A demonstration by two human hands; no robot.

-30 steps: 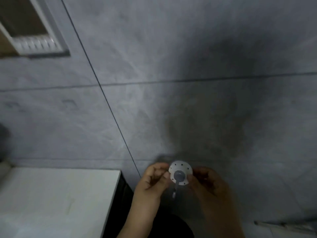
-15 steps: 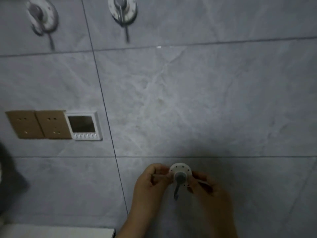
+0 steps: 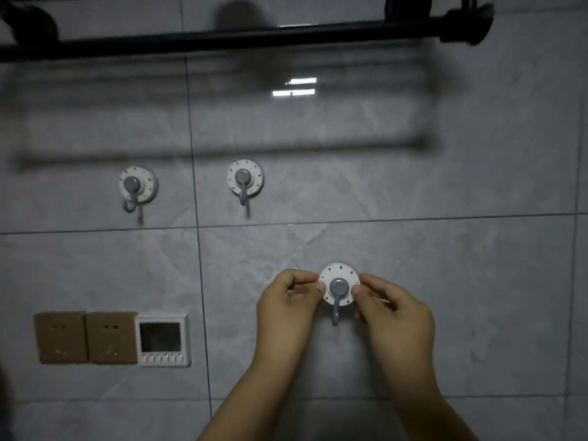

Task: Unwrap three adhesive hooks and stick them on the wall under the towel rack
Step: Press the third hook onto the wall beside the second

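holding the third hook (image 3: 339,285) by its white round edge, the left hand (image 3: 289,300) pinches one side and the right hand (image 3: 393,308) pinches the other side. both hands are closed on it with fingertips and thumbs. the grey hook part hangs down between them.

what changed: 1 second ago the view showed only grey wall (image 3: 445,202) low down, with a white top in the corner. half a second ago the 2 stuck hooks and the switches came into sight at the top and left. now the view is higher up, and the black towel rack (image 3: 222,38) shows across the top. the hook looks the same in the hands, still held the same way. i think this means the person is looking for the spot to stick it, so the last stick-on step is close. it is not on the wall yet, as far as i can tell.

counting things: 3 hooks in all. 2 are on the wall under the rack, the left hook (image 3: 137,187) and the middle hook (image 3: 245,179), side by side. 1 is in the hands, lower down and to the right of them. there is 1 towel rack. there are 2 brown sockets (image 3: 86,337) and 1 white control panel (image 3: 164,339) next to them. i see no wrapper anywhere.
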